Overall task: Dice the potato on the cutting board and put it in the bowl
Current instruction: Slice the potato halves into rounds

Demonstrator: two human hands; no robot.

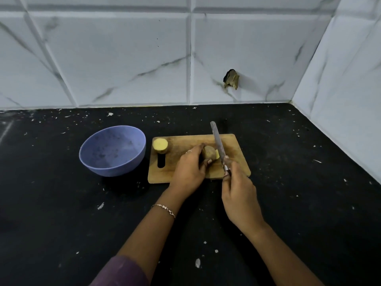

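A wooden cutting board (237,149) lies on the black counter. My left hand (190,170) grips a brown potato piece (209,152) in the middle of the board. My right hand (239,195) holds a knife (218,142) by its handle, the blade tilted up and away just right of the potato, beside its yellow cut face. A second potato half (160,145), cut face up, sits at the board's far left corner. The blue bowl (112,150) stands left of the board and looks empty.
The black counter (61,203) is flecked with white scraps. Tiled walls rise at the back and at the right, with a dark hole in the back wall (231,79). The board has a slot handle (161,161) near its left edge.
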